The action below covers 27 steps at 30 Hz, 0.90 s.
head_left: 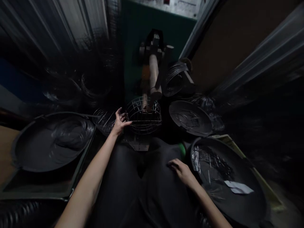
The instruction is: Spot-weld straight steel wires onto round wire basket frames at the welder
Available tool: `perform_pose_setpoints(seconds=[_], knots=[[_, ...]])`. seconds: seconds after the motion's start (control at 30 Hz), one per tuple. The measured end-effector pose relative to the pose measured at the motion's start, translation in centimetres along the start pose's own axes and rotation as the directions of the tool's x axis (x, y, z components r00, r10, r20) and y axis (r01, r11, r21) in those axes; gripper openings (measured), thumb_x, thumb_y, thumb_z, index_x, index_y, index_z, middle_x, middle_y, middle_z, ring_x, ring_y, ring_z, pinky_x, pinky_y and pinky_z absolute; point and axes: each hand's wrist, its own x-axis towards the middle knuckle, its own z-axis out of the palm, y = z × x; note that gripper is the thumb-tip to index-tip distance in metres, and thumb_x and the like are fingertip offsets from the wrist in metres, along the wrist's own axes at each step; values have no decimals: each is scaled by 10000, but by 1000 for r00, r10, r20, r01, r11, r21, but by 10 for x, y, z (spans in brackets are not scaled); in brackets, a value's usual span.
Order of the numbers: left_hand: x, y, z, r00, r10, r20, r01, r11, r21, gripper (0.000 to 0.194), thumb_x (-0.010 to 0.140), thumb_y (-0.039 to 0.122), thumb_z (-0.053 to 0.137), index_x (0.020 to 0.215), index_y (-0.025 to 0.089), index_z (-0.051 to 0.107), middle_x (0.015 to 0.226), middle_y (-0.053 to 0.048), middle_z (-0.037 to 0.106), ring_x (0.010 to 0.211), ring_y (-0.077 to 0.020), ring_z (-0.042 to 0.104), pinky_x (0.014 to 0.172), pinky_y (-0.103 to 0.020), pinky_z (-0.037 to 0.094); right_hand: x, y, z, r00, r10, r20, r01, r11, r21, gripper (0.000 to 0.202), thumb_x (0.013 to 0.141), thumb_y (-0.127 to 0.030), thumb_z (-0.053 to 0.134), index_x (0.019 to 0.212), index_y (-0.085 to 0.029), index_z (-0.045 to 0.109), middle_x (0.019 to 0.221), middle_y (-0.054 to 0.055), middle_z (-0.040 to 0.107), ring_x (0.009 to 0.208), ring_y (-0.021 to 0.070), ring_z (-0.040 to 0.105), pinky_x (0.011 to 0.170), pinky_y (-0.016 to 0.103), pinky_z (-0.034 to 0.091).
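The right hand (181, 169) lies flat and empty on the person's dark lap, fingers loosely spread, just beside a black tray (239, 164) that holds short wire pieces and a scrap of white paper (238, 187). The left hand (120, 121) reaches forward and grips the left rim of a wire cage (143, 114), which sits under the wooden arm (154, 76) of a machine. The cage looks light and springy, so a firm pinch on a rim wire, keeping it level under the arm, would likely serve best. At left a large dark tray (30, 148) carries wire rings; a smaller round tray (190, 117) lies at right. Beyond stand a green panel (135, 41) and corrugated walls in dim light.
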Motion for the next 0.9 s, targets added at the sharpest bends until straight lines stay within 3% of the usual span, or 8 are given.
perform_pose_setpoints(seconds=[0.1, 0.23, 0.33, 0.4, 0.5, 0.63, 0.77, 0.9], knots=[[-15, 26, -7, 992, 123, 39, -127, 981, 146, 1169, 441, 436, 874, 1375, 318, 180, 1240, -84, 457, 1232, -255, 467, 1046, -477, 387, 2, -8, -8, 993, 101, -52, -91, 981, 170, 362, 825, -497, 494, 979, -208, 649, 866, 72, 676, 730, 219, 655, 653, 335, 546], [-49, 69, -7, 914, 322, 245, -401, 800, 446, 1077, 503, 406, 857, 1368, 276, 228, 1282, -102, 419, 1223, -264, 462, 1077, -466, 365, 34, -80, -31, 991, 62, -122, -25, 957, 289, 463, 772, -473, 666, 1147, -205, 629, 958, 69, 673, 809, 202, 636, 672, 288, 518], [-64, 93, 9, 862, 348, 368, -506, 631, 588, 973, 544, 375, 830, 1348, 259, 294, 1295, -110, 404, 1232, -290, 426, 1074, -482, 356, 73, -130, -38, 994, -42, 102, 9, 950, 312, 388, 776, -481, 676, 996, -162, 700, 874, 56, 683, 741, 176, 623, 631, 258, 487], [-67, 102, 21, 845, 292, 447, -532, 538, 654, 856, 565, 358, 812, 1303, 268, 386, 1283, -104, 407, 1239, -309, 394, 1070, -507, 344, 98, -146, -35, 983, -41, 178, -3, 972, 237, 318, 798, -444, 672, 912, -151, 723, 795, 41, 687, 682, 162, 621, 606, 246, 473], [-64, 108, 35, 853, 205, 480, -516, 471, 716, 686, 578, 351, 799, 1198, 274, 517, 1289, -101, 378, 1232, -330, 374, 1048, -529, 358, 119, -148, -25, 986, -163, 46, 167, 981, -104, 183, 853, -312, 655, 926, -164, 733, 857, 48, 713, 781, 183, 661, 717, 257, 489], [-56, 103, 44, 881, 186, 436, -466, 510, 724, 623, 574, 333, 798, 1144, 249, 562, 1280, -105, 363, 1239, -327, 371, 1045, -513, 382, 118, -136, -16, 904, -422, 72, 386, 731, -563, 347, 889, -234, 618, 1231, -177, 620, 1179, 92, 648, 921, 222, 674, 698, 264, 522], [-46, 98, 50, 888, 174, 426, -444, 570, 692, 621, 574, 335, 797, 1143, 240, 565, 1271, -101, 356, 1250, -316, 361, 1060, -493, 382, 119, -127, -20, 859, -495, 129, 433, 568, -700, 362, 920, -170, 530, 1276, -198, 586, 1214, 65, 629, 839, 189, 692, 567, 236, 513], [-38, 102, 54, 901, 161, 402, -413, 601, 685, 615, 574, 333, 792, 1140, 234, 572, 1254, -97, 365, 1247, -314, 362, 1068, -482, 377, 129, -126, -27, 829, -548, 111, 438, 513, -739, 317, 943, -214, 517, 1247, -204, 606, 1193, 42, 641, 830, 177, 693, 562, 227, 502]])
